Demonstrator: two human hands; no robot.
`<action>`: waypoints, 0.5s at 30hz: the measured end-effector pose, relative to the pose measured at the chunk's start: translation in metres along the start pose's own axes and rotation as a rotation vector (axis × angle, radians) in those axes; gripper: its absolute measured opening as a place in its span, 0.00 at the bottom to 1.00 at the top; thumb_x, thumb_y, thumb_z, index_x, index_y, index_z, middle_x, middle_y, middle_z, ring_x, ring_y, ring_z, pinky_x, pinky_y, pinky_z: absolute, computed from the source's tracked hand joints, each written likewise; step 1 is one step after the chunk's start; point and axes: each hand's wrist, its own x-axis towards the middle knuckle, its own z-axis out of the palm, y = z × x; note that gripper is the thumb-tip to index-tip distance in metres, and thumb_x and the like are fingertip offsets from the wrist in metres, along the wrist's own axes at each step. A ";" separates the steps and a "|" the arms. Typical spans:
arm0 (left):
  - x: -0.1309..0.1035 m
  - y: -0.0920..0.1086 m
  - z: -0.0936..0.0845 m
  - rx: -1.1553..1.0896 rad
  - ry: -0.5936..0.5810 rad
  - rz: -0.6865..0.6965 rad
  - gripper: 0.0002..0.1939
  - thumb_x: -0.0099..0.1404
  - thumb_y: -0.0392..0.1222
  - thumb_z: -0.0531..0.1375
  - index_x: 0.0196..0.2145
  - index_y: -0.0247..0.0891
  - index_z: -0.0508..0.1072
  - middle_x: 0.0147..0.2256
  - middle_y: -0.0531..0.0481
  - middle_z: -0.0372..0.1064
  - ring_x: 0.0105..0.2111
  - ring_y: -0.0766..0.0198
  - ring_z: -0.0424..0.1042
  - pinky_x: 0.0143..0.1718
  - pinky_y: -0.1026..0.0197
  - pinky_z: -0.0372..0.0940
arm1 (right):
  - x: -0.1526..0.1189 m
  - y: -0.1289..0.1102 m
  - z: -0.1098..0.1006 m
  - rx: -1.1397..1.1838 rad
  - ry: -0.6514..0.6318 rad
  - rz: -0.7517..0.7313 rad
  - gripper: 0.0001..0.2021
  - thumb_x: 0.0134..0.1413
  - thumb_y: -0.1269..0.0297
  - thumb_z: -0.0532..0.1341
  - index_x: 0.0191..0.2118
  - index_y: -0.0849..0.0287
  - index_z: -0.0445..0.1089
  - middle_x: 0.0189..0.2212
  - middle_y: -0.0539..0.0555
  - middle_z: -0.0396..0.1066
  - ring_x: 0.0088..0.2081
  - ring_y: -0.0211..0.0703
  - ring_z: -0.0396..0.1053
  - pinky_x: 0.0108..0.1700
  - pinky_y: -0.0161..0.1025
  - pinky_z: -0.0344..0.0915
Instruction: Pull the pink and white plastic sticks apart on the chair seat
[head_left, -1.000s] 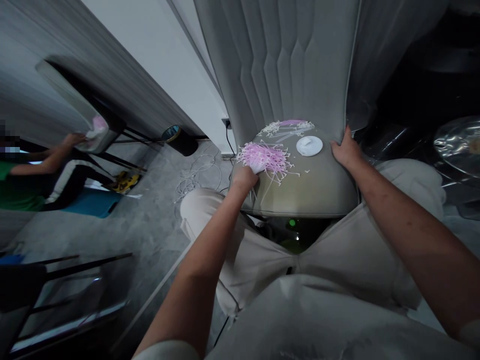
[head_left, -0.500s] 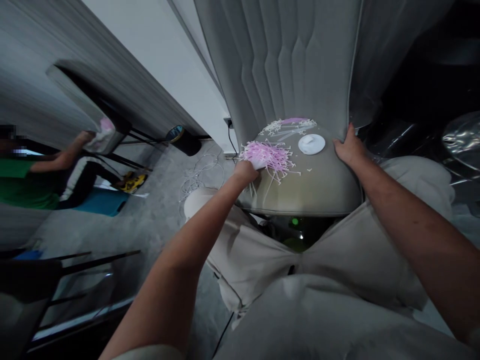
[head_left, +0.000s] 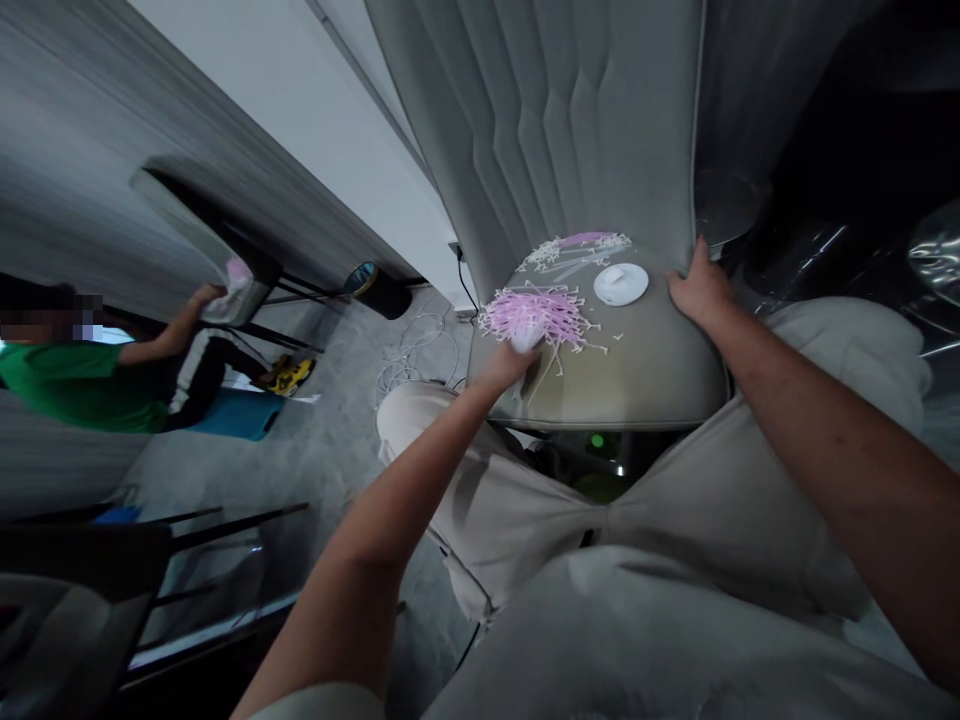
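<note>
A grey padded chair stands in front of me. On the left part of its seat lies a pile of pink sticks with white tips. My left hand is closed around a white piece at the near edge of this pile. My right hand rests at the seat's right edge, fingers apart, holding nothing. Between the hands, farther back, lies a white round disc with a small white lump on it. Behind the pile are more white-tipped pieces and a pink strip.
At the left, a person in a green top sits on a blue stool, one hand at another chair. A dark bin and coiled white cable are on the floor. Dark shiny material is at right.
My left hand has moved a little right and nearer to me along the pile, with the white piece. The view has shifted slightly. My right hand stays at the seat edge.
</note>
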 end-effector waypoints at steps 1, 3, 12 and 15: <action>-0.005 0.002 0.002 -0.029 0.011 0.023 0.26 0.68 0.52 0.55 0.59 0.37 0.64 0.56 0.45 0.71 0.54 0.60 0.71 0.49 0.66 0.66 | 0.001 0.000 0.001 -0.003 0.006 0.000 0.41 0.60 0.57 0.57 0.71 0.70 0.38 0.60 0.76 0.62 0.57 0.64 0.65 0.55 0.52 0.60; -0.015 0.007 0.006 -0.077 0.031 0.064 0.29 0.68 0.56 0.54 0.61 0.37 0.61 0.59 0.44 0.67 0.58 0.61 0.68 0.53 0.66 0.64 | 0.001 0.000 0.001 -0.015 0.009 0.006 0.42 0.59 0.56 0.58 0.71 0.69 0.39 0.60 0.74 0.63 0.57 0.63 0.66 0.55 0.53 0.61; -0.023 0.016 0.015 -0.001 0.062 -0.089 0.34 0.61 0.58 0.60 0.57 0.32 0.61 0.53 0.34 0.70 0.53 0.49 0.72 0.48 0.57 0.66 | -0.004 -0.003 -0.002 -0.022 0.012 0.015 0.40 0.61 0.57 0.57 0.71 0.68 0.39 0.59 0.76 0.63 0.56 0.61 0.66 0.54 0.50 0.61; -0.022 0.018 0.012 0.032 0.057 -0.097 0.29 0.63 0.53 0.57 0.57 0.33 0.63 0.51 0.36 0.73 0.50 0.49 0.74 0.46 0.57 0.67 | -0.005 -0.004 -0.004 -0.007 -0.043 -0.006 0.40 0.63 0.56 0.54 0.71 0.70 0.35 0.61 0.79 0.59 0.59 0.62 0.63 0.56 0.53 0.58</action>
